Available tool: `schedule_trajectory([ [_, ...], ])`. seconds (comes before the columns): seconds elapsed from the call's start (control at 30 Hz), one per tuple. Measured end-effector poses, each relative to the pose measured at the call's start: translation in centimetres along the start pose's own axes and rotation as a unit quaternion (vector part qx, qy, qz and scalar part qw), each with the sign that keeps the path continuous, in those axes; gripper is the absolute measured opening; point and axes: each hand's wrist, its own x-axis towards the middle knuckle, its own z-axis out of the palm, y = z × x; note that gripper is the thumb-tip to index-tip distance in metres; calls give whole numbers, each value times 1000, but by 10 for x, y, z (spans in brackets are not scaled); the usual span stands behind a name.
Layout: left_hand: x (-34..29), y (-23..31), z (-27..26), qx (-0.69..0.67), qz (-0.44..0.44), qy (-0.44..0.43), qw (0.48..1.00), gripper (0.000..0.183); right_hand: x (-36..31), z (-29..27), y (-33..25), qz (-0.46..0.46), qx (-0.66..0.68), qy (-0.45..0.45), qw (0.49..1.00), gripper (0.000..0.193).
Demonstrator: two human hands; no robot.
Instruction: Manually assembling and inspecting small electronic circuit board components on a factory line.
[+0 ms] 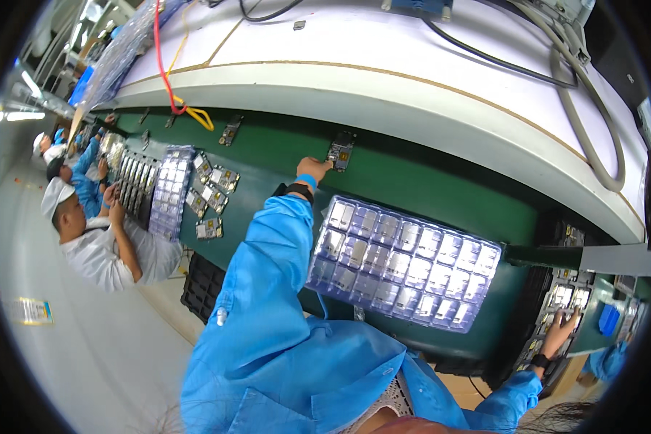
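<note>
My left hand (313, 169) reaches out to the far side of the green bench and pinches the near edge of a small circuit board (341, 153). My right hand (558, 335) is stretched far to the right over a black tray (534, 334) of circuit boards. Its fingers are apart, with the tips by a board (561, 295) in the tray; whether they touch it I cannot tell. Between my arms lies a clear plastic blister tray (405, 264) with rows of pockets, silvery pieces showing in them.
Several loose circuit boards (211, 189) lie left of my left arm, beside another clear blister tray (169, 189). A co-worker in white (116, 246) sits at the left. A white shelf (383, 79) with cables (593, 108) overhangs the bench. A black tray (202, 282) sits below the bench edge.
</note>
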Motion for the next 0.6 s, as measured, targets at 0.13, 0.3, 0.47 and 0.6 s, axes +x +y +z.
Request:
schedule_trajectory([
  [0.13,-35,59,3,173,-94,82,977,72,-47,-23,-68,74,10,-42,996,49],
  [0.3,-31,59,18,176,-49,87,979,65,-78,-40,-158,97,79,-15,992,46],
  [0.47,11,-10,43,-167,81,51,981,43,-86,-21,-236,88,197,-78,973,45],
  [0.6,-59,38,-50,-403,52,-101,908,27,-84,10,-314,20,294,-208,933,40],
])
